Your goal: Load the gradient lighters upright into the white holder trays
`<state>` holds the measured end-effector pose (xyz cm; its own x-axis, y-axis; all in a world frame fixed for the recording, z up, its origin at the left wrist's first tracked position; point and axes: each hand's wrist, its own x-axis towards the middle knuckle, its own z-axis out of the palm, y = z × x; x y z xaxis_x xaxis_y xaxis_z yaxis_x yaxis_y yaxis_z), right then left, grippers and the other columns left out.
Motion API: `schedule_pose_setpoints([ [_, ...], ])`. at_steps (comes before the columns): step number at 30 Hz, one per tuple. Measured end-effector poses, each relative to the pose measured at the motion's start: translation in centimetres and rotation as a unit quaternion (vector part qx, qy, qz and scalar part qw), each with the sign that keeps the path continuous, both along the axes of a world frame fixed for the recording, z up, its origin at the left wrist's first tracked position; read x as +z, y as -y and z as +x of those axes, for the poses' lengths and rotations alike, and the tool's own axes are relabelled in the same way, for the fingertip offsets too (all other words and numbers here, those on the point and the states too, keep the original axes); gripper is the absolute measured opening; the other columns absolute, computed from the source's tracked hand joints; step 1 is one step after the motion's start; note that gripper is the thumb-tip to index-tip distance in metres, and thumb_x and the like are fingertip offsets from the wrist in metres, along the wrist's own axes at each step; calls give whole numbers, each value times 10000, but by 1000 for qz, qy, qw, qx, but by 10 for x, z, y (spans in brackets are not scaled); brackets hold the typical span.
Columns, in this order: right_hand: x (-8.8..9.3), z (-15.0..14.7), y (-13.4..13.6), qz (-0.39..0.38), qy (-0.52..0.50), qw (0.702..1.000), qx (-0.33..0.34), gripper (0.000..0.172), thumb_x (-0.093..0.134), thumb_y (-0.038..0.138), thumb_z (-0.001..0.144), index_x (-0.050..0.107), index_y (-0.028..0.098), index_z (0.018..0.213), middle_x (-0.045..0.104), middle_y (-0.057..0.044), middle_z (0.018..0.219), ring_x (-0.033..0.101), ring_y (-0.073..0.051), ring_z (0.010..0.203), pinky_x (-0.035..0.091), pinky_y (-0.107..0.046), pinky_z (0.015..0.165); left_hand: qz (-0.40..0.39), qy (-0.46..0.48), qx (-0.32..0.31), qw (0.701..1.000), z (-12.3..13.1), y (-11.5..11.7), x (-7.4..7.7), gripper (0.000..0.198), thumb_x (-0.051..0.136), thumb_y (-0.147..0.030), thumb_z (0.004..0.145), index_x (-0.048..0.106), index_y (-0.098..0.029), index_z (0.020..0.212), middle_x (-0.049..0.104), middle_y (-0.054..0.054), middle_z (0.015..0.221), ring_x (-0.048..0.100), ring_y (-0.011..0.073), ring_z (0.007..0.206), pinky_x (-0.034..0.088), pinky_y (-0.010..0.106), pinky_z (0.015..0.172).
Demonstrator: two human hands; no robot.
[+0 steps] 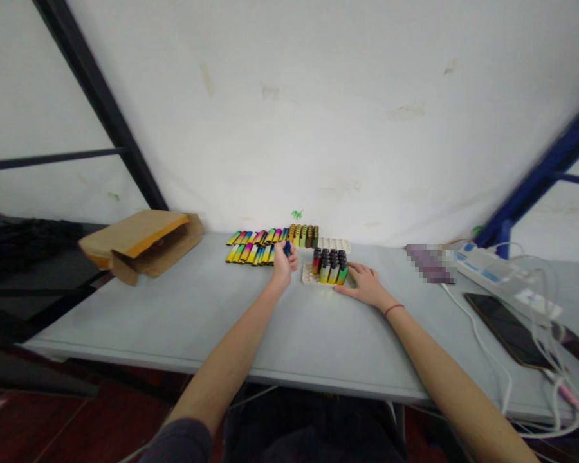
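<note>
My left hand [284,262] is closed around a blue, dark-topped lighter [287,248], mostly hidden by the fingers. Just right of it, a white tray [310,276] with a grid of holes bears several upright lighters [333,271] with black tops and bright bodies. The tray's left part shows bare holes. At its right side rests my right hand [365,281], thumb and fingers spread around the corner, holding nothing. Rows of rainbow-coloured lighters [249,253] lie flat to the left of my left hand. Behind it stands a block of upright yellow and green lighters [303,235].
Another white holed tray [335,244] lies by the wall. An open cardboard box [142,241] sits on the table's left end. To the right are a black phone [506,329], a power strip [504,276], white cables and a blurred purplish object [430,263].
</note>
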<state>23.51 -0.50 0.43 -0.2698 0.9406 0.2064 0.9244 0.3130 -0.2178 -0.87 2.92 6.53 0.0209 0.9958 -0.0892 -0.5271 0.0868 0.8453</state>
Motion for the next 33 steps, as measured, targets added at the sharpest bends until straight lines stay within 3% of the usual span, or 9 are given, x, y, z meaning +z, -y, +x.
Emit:
schedule_pose_setpoints([
  [7,1,-1,1,-1,-2,1000,1,756,527,714,848,523,212,1413,523,-154,1455,448,-357,1331,339,-516,1076,39,-125,-46,990,-2,-3,-4,288,435,-456,901,396,-228,731,348,-93,470,221,66,332,169,180,361],
  [12,2,-1,1,-3,0,1000,1,746,531,711,846,532,216,1404,523,-149,1457,442,-353,1339,334,-518,1081,193,-275,-40,941,-11,0,1,257,608,-401,868,530,-210,715,513,-41,593,455,100,498,373,192,500],
  [16,3,-1,2,-4,-1,1000,4,744,521,711,852,526,218,1409,526,-143,1454,443,-340,1343,338,-501,1085,273,-323,-33,906,-18,1,10,157,713,-270,780,650,-189,661,574,5,699,518,141,702,416,197,638],
  [19,2,-1,2,-2,1,1000,0,758,520,720,848,520,216,1415,526,-140,1454,439,-340,1346,344,-499,1083,261,-339,-70,901,-21,1,12,57,759,-240,719,731,-193,731,622,13,719,515,151,676,419,217,636],
  [27,2,-1,1,-2,-3,1000,-1,771,523,731,840,523,213,1410,524,-145,1455,440,-348,1341,342,-502,1080,284,-359,-110,882,-18,2,3,147,809,-170,636,775,-211,773,731,52,857,637,203,862,477,240,777],
  [33,1,-1,1,4,-3,1000,0,764,520,735,841,528,218,1403,531,-136,1449,451,-340,1335,351,-494,1075,222,-333,-124,908,-16,4,4,261,791,-93,604,763,-228,825,724,18,868,620,166,707,483,225,709],
])
